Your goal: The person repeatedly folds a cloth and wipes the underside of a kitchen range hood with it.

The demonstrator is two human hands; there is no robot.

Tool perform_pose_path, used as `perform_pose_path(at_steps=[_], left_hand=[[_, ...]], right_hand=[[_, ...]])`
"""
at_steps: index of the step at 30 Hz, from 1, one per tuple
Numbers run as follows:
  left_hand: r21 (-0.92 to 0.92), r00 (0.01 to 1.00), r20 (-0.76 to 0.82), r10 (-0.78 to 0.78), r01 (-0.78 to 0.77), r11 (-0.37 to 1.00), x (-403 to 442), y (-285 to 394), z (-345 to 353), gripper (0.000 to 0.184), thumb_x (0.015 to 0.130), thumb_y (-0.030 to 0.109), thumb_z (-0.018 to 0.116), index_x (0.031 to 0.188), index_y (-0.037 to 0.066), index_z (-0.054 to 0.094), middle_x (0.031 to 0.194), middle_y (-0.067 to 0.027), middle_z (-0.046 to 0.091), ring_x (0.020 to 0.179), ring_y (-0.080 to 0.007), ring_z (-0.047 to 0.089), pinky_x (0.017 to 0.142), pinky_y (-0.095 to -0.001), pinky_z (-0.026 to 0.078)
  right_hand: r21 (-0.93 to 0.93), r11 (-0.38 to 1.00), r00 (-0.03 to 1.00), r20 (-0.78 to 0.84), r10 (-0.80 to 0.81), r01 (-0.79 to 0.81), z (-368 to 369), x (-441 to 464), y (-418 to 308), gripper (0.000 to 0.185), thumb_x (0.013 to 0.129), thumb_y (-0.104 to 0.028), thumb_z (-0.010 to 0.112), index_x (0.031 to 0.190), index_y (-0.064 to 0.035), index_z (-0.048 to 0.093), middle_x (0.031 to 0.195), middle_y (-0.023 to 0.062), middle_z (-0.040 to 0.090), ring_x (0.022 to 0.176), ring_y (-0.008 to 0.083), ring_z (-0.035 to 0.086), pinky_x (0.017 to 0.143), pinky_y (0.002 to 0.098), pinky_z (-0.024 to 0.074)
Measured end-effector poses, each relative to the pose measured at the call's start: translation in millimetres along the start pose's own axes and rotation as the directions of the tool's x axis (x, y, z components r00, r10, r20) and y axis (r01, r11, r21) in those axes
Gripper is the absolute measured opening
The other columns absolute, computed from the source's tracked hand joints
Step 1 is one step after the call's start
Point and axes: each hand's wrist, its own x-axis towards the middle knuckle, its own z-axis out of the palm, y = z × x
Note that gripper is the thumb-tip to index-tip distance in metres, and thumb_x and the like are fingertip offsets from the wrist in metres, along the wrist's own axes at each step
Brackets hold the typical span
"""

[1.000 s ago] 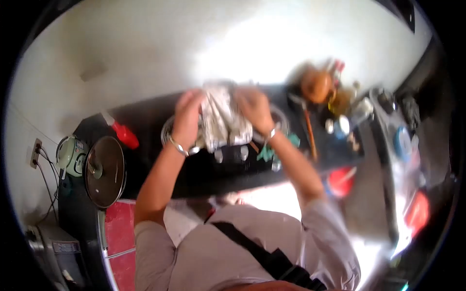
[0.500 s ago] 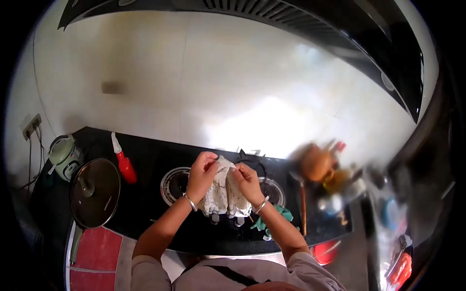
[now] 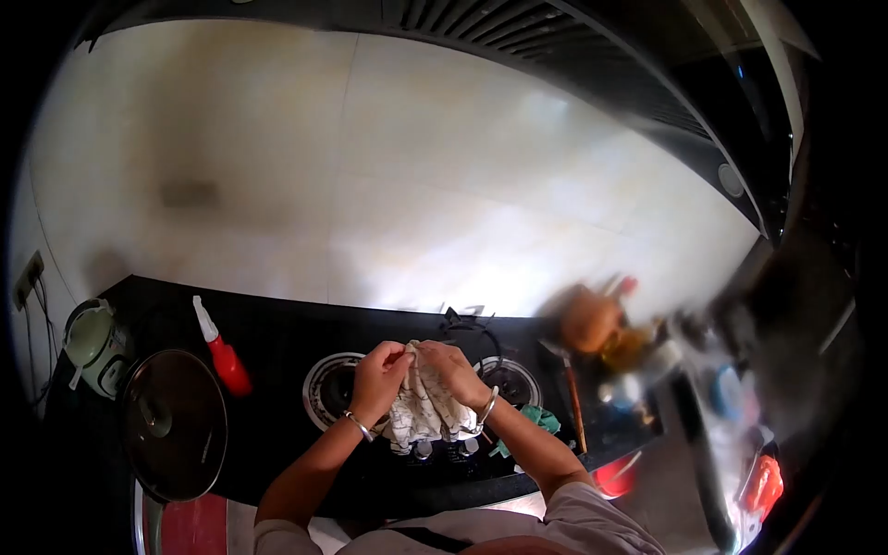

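Note:
A whitish, dark-patterned cloth (image 3: 423,414) hangs in folds over the front middle of the black gas stove (image 3: 277,407). My left hand (image 3: 377,377) pinches its upper edge from the left. My right hand (image 3: 453,375) grips the same edge from the right, with the two hands close together. Below the cloth's lower edge, the stove knobs (image 3: 424,450) show. On either side of it are the left burner (image 3: 319,393) and the right burner (image 3: 518,377). A crumpled green cloth (image 3: 539,420) lies beside my right wrist.
At the left stand a green rice cooker (image 3: 95,347), a dark glass lid (image 3: 174,425) and a red spray bottle (image 3: 228,365). To the right lie a long brown stick-like tool (image 3: 574,407) and blurred jars, including a brown pot (image 3: 590,319). A range hood (image 3: 629,83) hangs above.
My hands have come closer together, the right moving left along the cloth's top, and the cloth is bunched more. The view has tilted up a little, so the stove sits lower.

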Motion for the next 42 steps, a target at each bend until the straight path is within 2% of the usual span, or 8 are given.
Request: perform_pose_path(at_steps=[13, 22, 24, 25, 28, 34, 40, 42], left_hand=[[-0.142, 0.999, 0.050, 0.022, -0.014, 0.990, 7, 10, -10, 0.004, 0.084, 0.005, 0.059, 0.084, 0.001, 0.059, 0.068, 0.0013, 0.056, 0.060, -0.0037, 0.051, 0.053, -0.0194, 0.042], [-0.110, 0.999, -0.003, 0.040, -0.040, 0.993, 31, 26, -13, 0.006, 0.085, 0.005, 0.055, 0.084, 0.000, 0.058, 0.071, -0.0009, 0.059, 0.059, -0.0060, 0.054, 0.052, -0.0199, 0.046], [-0.189, 1.000, -0.001, 0.027, -0.027, 0.982, 38, 32, -11, 0.006, 0.086, 0.004, 0.054, 0.083, 0.000, 0.057, 0.070, -0.0007, 0.058, 0.058, -0.0062, 0.054, 0.051, -0.0199, 0.046], [-0.199, 0.999, 0.032, 0.020, -0.013, 0.980, 42, 33, -12, 0.008, 0.088, 0.007, 0.054, 0.087, 0.000, 0.055, 0.075, -0.0014, 0.060, 0.062, -0.0061, 0.054, 0.055, -0.0200, 0.046], [-0.235, 0.994, -0.078, 0.079, -0.095, 0.967, 58, 27, -8, 0.015, 0.087, 0.012, 0.058, 0.094, 0.000, 0.053, 0.084, -0.0048, 0.060, 0.069, -0.0086, 0.057, 0.062, -0.0207, 0.047], [-0.191, 0.969, 0.199, 0.147, -0.109, 0.976, 71, 28, 7, 0.055, 0.086, 0.025, 0.061, 0.127, 0.000, 0.035, 0.111, -0.0110, 0.055, 0.100, -0.0168, 0.055, 0.086, -0.0289, 0.044], [-0.057, 0.927, 0.146, 0.344, -0.340, 0.939, 116, 90, 6, 0.046, 0.087, 0.018, 0.059, 0.124, -0.001, 0.039, 0.109, -0.0074, 0.055, 0.099, -0.0122, 0.052, 0.088, -0.0280, 0.042], [-0.046, 0.891, 0.102, 0.443, -0.441, 0.896, 137, 114, 5, 0.045, 0.087, 0.018, 0.059, 0.123, -0.001, 0.041, 0.108, -0.0084, 0.057, 0.099, -0.0139, 0.053, 0.087, -0.0282, 0.042]], right_hand=[[-0.142, 0.968, 0.978, 0.013, -0.208, 0.207, 5, 9, -9, 0.014, 0.091, -0.005, 0.050, 0.105, -0.0036, 0.050, 0.090, -0.0009, 0.054, 0.090, 0.0047, 0.050, 0.077, 0.0215, 0.0417], [0.037, 0.980, 0.980, 0.010, -0.197, 0.196, 12, 22, -23, 0.016, 0.092, -0.008, 0.050, 0.107, -0.0039, 0.055, 0.089, -0.0018, 0.057, 0.079, 0.0040, 0.049, 0.069, 0.0198, 0.0404], [-0.298, 0.913, 0.955, -0.016, -0.296, 0.278, 11, 28, -28, 0.014, 0.093, -0.011, 0.049, 0.101, -0.0021, 0.056, 0.080, -0.0027, 0.055, 0.070, 0.0039, 0.047, 0.062, 0.0197, 0.0392], [-0.454, 0.838, 0.938, -0.017, -0.347, 0.301, 10, 31, -31, 0.015, 0.093, -0.012, 0.049, 0.099, -0.0011, 0.057, 0.075, -0.0031, 0.055, 0.066, 0.0038, 0.046, 0.058, 0.0196, 0.0385], [-0.373, 0.903, 0.958, -0.101, -0.269, 0.214, 2, 50, -42, 0.019, 0.093, -0.016, 0.050, 0.092, 0.0005, 0.057, 0.064, -0.0043, 0.049, 0.058, 0.0039, 0.041, 0.052, 0.0208, 0.0364], [-0.248, 0.925, 0.905, -0.246, -0.347, 0.287, -4, 98, -99, 0.022, 0.092, -0.019, 0.050, 0.081, -0.0010, 0.056, 0.063, -0.0046, 0.046, 0.059, 0.0035, 0.038, 0.051, 0.0218, 0.0345], [-0.517, 0.683, 0.648, -0.287, -0.706, 0.516, -28, 162, -184, 0.022, 0.090, -0.018, 0.052, 0.078, 0.0002, 0.056, 0.061, -0.0035, 0.045, 0.058, 0.0058, 0.037, 0.050, 0.0242, 0.0353], [-0.646, 0.425, 0.431, -0.161, -0.888, 0.634, -56, 214, -198, 0.024, 0.089, -0.018, 0.054, 0.077, 0.0025, 0.058, 0.061, 0.0039, 0.052, 0.056, 0.0096, 0.042, 0.052, 0.0273, 0.0386]])
